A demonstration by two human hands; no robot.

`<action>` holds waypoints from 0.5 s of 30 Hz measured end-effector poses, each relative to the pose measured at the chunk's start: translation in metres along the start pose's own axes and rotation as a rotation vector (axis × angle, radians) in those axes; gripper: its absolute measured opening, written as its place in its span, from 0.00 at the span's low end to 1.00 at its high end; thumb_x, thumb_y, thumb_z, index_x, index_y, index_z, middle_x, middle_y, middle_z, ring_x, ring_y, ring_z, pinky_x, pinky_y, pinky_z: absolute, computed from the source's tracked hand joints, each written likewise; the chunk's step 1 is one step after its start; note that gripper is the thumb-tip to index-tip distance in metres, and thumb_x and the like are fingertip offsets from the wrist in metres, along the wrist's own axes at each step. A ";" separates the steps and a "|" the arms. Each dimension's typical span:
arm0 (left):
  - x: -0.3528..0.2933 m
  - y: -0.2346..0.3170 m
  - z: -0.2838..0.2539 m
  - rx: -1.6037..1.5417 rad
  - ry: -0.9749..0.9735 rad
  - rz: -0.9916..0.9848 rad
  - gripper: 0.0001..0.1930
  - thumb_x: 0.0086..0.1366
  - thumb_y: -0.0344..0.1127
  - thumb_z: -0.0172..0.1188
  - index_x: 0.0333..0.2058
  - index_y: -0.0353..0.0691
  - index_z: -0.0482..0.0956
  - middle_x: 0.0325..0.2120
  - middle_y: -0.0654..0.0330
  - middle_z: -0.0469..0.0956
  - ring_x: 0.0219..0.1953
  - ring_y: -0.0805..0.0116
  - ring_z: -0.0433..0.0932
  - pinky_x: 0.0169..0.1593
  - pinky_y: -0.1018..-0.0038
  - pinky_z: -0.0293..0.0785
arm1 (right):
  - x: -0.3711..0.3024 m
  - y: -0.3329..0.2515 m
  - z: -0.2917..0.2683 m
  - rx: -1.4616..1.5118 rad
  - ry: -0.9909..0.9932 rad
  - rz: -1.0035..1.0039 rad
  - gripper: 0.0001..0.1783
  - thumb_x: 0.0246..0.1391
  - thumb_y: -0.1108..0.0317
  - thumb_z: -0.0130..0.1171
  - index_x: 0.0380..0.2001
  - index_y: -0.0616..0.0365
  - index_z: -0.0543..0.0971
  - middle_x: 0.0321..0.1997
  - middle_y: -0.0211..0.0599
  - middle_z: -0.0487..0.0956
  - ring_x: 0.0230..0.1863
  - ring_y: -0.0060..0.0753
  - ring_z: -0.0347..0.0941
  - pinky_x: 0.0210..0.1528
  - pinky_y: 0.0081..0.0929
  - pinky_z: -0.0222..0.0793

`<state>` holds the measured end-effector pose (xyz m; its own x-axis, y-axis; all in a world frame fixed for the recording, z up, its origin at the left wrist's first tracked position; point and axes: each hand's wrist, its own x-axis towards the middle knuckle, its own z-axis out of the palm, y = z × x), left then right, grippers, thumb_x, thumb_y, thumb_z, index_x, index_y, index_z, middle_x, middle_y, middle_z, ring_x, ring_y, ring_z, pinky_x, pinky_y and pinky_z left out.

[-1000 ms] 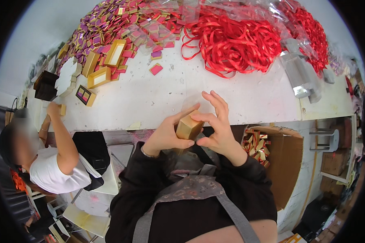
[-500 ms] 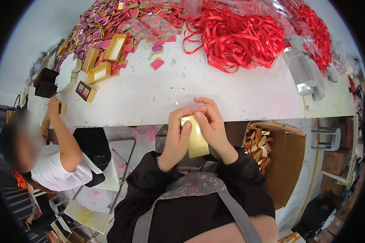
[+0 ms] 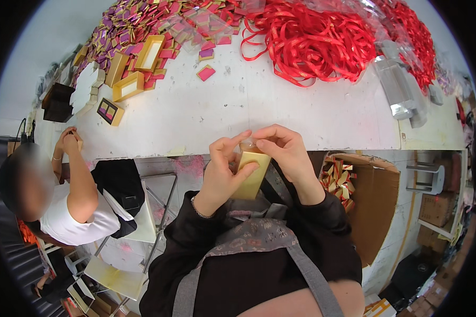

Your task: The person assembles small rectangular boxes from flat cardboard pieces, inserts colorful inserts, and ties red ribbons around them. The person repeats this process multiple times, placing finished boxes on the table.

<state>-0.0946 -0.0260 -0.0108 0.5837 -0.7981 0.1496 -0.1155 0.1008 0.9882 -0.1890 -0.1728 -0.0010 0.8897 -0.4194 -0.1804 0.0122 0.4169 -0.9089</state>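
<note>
A slim gold box (image 3: 251,182) is held in front of me at the table's near edge, one end pointing toward my body. My left hand (image 3: 219,171) is closed around its left side, the thumb lying across the gold face. Clear plastic film (image 3: 247,143) stands out at the box's far end. My right hand (image 3: 288,156) pinches at that film with thumb and forefinger; its fingertips partly hide the spot.
Red ribbon (image 3: 312,42) lies heaped across the white table (image 3: 195,127), beside flat clear sleeves (image 3: 394,90). Small pink and purple packets (image 3: 137,26) pile up far left, near open gold boxes (image 3: 128,87). A co-worker (image 3: 74,206) sits left. A carton (image 3: 375,211) stands right, below the table.
The gold box has tilted, its near end swinging left. My left thumb has slid across its face, and my right hand has moved right, off the box's side to the film.
</note>
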 end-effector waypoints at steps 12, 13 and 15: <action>0.001 0.019 -0.024 0.432 -0.068 0.287 0.21 0.61 0.33 0.61 0.52 0.42 0.67 0.55 0.54 0.66 0.47 0.64 0.74 0.45 0.72 0.72 | -0.027 -0.015 0.006 -0.248 -0.191 -0.209 0.22 0.48 0.83 0.59 0.48 0.53 0.79 0.54 0.41 0.72 0.52 0.35 0.71 0.51 0.28 0.70; 0.007 0.021 -0.026 0.519 -0.031 0.415 0.22 0.62 0.34 0.61 0.54 0.42 0.65 0.56 0.54 0.65 0.50 0.63 0.72 0.49 0.70 0.71 | -0.026 -0.015 0.011 -0.439 -0.143 -0.442 0.20 0.47 0.82 0.60 0.46 0.55 0.80 0.53 0.42 0.73 0.51 0.37 0.72 0.52 0.29 0.70; 0.012 0.018 -0.030 0.132 0.059 0.361 0.27 0.61 0.34 0.61 0.58 0.42 0.61 0.57 0.52 0.63 0.56 0.62 0.68 0.55 0.67 0.66 | -0.025 -0.019 0.027 -0.822 -0.031 -0.909 0.17 0.44 0.81 0.63 0.40 0.58 0.81 0.50 0.44 0.75 0.50 0.42 0.74 0.53 0.30 0.70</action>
<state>-0.0657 -0.0160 0.0100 0.5314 -0.6890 0.4929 -0.4221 0.2891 0.8592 -0.1989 -0.1488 0.0312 0.7180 -0.2685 0.6421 0.3525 -0.6552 -0.6682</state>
